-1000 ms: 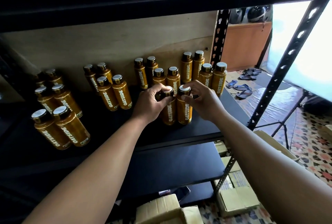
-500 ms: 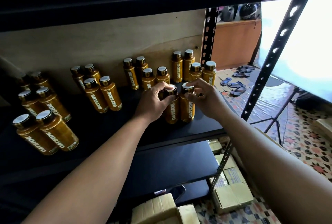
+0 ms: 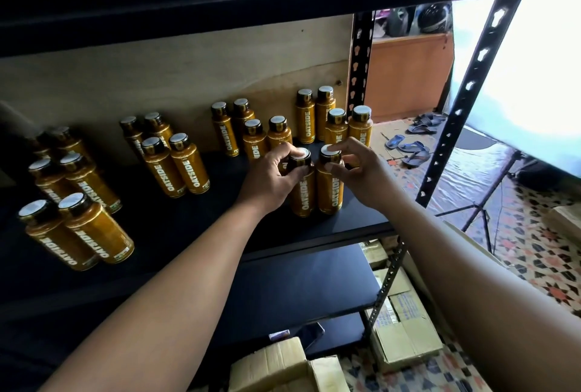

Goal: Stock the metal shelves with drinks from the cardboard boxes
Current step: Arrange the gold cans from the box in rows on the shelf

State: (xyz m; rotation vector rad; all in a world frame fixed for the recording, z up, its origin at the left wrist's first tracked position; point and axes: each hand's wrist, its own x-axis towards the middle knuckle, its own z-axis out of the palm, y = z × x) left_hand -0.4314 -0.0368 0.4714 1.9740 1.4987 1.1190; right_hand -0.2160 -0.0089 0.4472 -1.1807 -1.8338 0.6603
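Amber-bodied, black-capped (OATSIDE print): left bottle [image 3: 303, 198] clamped by left fingers [image 3: 279, 156], right bottle [image 3: 330, 192] pinched by right fingers [image 3: 341, 148].

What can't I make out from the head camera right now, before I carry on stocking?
Head view only:
1. Brown cardboard box: cut off by the bottom edge, contents unseen.
2. Left amber plastic bottle: neck and label top hidden by the grip of the left hand.
3. Right amber plastic bottle: neck partly hidden by the right hand.
4. Far-left amber bottles: in shadow, labels unreadable.
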